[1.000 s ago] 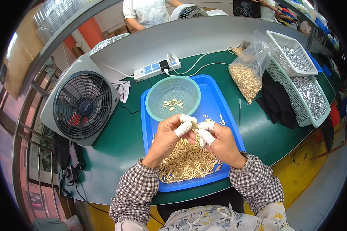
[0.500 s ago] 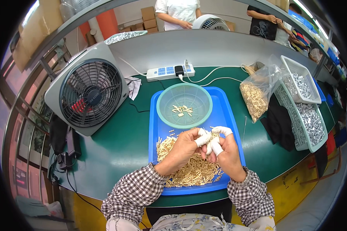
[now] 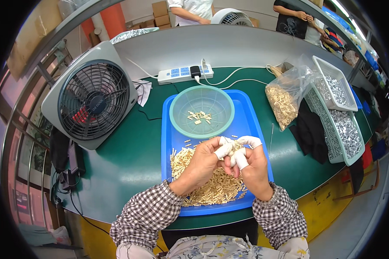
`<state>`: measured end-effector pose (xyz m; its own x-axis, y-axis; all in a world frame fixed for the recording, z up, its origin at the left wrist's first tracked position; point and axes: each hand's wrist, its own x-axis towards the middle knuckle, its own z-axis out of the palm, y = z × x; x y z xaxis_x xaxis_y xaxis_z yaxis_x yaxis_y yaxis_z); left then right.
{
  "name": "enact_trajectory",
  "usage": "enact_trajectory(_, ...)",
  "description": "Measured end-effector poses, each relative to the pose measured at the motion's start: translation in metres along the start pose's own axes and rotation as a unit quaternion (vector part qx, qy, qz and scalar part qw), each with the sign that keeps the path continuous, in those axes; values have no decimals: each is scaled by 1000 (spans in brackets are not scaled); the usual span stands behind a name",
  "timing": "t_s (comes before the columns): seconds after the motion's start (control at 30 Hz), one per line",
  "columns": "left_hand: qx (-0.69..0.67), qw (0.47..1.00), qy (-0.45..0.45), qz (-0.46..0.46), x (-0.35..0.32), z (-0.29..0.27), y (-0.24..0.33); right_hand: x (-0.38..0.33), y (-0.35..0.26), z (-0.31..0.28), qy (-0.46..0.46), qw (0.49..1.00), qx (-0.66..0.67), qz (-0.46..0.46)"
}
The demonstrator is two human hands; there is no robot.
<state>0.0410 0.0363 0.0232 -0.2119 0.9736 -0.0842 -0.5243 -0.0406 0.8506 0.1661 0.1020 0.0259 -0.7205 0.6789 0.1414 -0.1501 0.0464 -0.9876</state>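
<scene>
My left hand [image 3: 204, 162] and my right hand [image 3: 251, 166] meet above a blue tray [image 3: 245, 116], fingertips pinched together. White covers wrap several fingertips on both hands. Whatever lies between the fingers is tiny and mostly hidden; I cannot make it out. Beneath my hands, a heap of small brass-coloured metal pieces [image 3: 216, 190] spreads over the near part of the tray. A round green plastic basket [image 3: 176, 118] sits at the tray's far end, with several of the same kind of piece [image 3: 199, 116] on its bottom.
A grey box fan [image 3: 95, 101] stands at left, a white power strip [image 3: 177, 75] behind the tray. To the right are a clear bag of brass-coloured pieces [image 3: 282, 105], a thin metal tool [image 3: 271, 137], a black cloth [image 3: 309, 136] and baskets of silvery parts [image 3: 346, 131]. People stand beyond the partition.
The whole view has shifted slightly, so the table's things sit a bit higher and further left. My hands stay together over the tray, their fingers only slightly moved.
</scene>
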Motion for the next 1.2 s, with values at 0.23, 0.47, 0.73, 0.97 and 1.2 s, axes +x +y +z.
enact_trajectory(0.23, -40, 999, -16, -2, 2, -4, -2, 1, 2, -3, 5, 1000, -14, 1)
enact_trajectory(0.47, -38, 999, 26, 1, 0, -1, -3, 2, -1, -3, -9, 999, -44, 10)
enact_trajectory(0.73, -24, 999, 25, -7, 2, -6, -5, 1, 3, -2, -1, 998, -60, -21)
enact_trajectory(0.97, -13, 1000, 20, -10, 3, -3, -2, 3, 3, -1, -6, 999, -43, -13)
enact_trajectory(1.2, -35, 999, 14, -19, 3, -7, -5, 2, 1, -5, -10, 999, -49, -3)
